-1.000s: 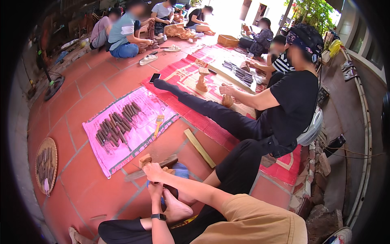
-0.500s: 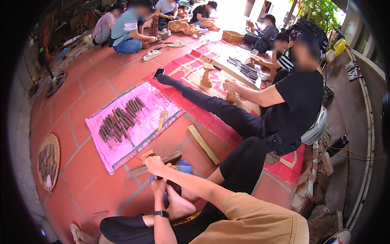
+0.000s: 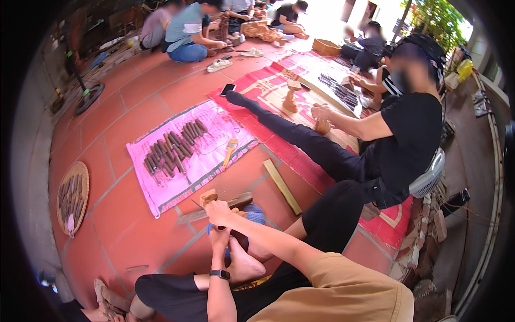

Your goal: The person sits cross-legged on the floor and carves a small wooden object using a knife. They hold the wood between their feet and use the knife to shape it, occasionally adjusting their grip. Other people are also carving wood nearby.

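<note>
The wooden piece (image 3: 207,196) sits just below the frame's centre, left of the middle, partly hidden by the right hand (image 3: 219,212), whose fingers curl closed at it. A thin blade (image 3: 197,203) pokes out beside it. The left hand (image 3: 219,237) is bunched just below; its exact grip I cannot tell. The wood looks stiff, fairly light and unlikely to slip, though edges could chip; best held by its thick body, clear of the blade. A plank (image 3: 189,217) lies near.

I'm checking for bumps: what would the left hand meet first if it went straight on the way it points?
Probably the right hand, just ahead of the left hand, though the depth between them is unclear.
</note>
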Available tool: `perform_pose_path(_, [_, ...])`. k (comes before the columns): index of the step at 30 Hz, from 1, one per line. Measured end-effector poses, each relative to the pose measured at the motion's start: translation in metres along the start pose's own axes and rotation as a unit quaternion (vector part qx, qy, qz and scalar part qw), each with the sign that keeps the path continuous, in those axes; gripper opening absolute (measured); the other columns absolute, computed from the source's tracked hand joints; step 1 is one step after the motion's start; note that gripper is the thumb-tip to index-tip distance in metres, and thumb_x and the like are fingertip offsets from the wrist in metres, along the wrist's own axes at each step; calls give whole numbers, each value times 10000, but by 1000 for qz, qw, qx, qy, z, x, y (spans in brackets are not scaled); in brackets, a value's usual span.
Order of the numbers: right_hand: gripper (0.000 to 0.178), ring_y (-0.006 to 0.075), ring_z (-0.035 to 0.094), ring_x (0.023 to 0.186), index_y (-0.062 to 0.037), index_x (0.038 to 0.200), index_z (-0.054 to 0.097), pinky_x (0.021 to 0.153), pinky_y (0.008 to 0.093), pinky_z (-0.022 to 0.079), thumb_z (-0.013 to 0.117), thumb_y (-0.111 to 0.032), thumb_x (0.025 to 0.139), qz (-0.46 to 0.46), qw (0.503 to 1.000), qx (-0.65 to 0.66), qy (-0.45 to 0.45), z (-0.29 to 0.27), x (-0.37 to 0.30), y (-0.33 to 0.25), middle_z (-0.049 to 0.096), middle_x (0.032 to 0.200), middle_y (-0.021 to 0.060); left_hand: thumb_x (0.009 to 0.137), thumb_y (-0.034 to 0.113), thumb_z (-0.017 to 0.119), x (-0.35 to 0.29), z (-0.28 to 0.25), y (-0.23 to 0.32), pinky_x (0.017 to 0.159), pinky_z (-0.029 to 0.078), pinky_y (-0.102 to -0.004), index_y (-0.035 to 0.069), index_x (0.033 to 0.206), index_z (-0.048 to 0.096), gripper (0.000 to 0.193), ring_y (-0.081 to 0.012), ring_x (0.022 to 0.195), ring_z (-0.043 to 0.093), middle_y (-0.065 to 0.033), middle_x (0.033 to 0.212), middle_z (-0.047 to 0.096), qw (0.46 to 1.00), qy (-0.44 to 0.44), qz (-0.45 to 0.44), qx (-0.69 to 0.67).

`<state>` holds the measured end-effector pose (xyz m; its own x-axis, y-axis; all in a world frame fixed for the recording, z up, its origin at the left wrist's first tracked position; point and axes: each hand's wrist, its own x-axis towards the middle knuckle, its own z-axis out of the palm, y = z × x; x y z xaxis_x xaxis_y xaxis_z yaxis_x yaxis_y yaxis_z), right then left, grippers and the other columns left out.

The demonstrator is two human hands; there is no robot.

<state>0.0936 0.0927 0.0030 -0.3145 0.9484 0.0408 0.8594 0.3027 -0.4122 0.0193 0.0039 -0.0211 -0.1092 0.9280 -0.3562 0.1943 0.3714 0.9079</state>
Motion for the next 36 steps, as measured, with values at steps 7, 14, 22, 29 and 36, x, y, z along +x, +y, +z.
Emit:
perform_pose_path(7, [97, 342, 713, 778, -41, 794, 705, 674, 462, 572, 641, -93, 742, 22, 999, 0, 40, -5, 14, -1, 695, 763, 200, 753, 323, 794, 0, 5, 5, 530, 539, -317, -56, 941, 651, 447, -176, 554, 657, -125, 733, 696, 1000, 13, 7, 13])
perform_pose_path(14, [105, 372, 706, 791, -19, 795, 694, 698, 485, 566, 646, -84, 728, 3, 1000, 15, 27, 0, 4, 9, 689, 778, 222, 790, 284, 772, -1, 0, 9, 512, 500, -272, -28, 969, 646, 381, -115, 551, 616, -72, 762, 679, 997, -12, -16, 73])
perform_pose_path(22, [122, 422, 672, 762, -46, 847, 670, 704, 548, 518, 594, -129, 802, -26, 998, 52, 2, -4, -7, 8, 680, 796, 219, 781, 370, 787, 1, 3, -2, 512, 497, -278, -20, 888, 665, 422, -113, 542, 608, -66, 733, 676, 999, 12, -7, 52])
perform_pose_path(29, [142, 395, 671, 865, -58, 879, 668, 767, 523, 520, 600, -103, 763, 43, 997, 64, -19, -8, 9, 8, 680, 844, 194, 770, 346, 798, 5, 5, -4, 513, 491, -272, -29, 917, 663, 424, -110, 564, 613, -61, 762, 687, 999, 4, 2, 49])
perform_pose_path(36, [149, 384, 689, 806, -35, 867, 664, 724, 501, 548, 637, -132, 756, 13, 999, 42, -5, -11, 4, 8, 677, 812, 226, 741, 366, 821, -1, 0, 3, 570, 525, -321, -37, 899, 660, 461, -166, 602, 662, -103, 735, 693, 999, 12, -14, 38])
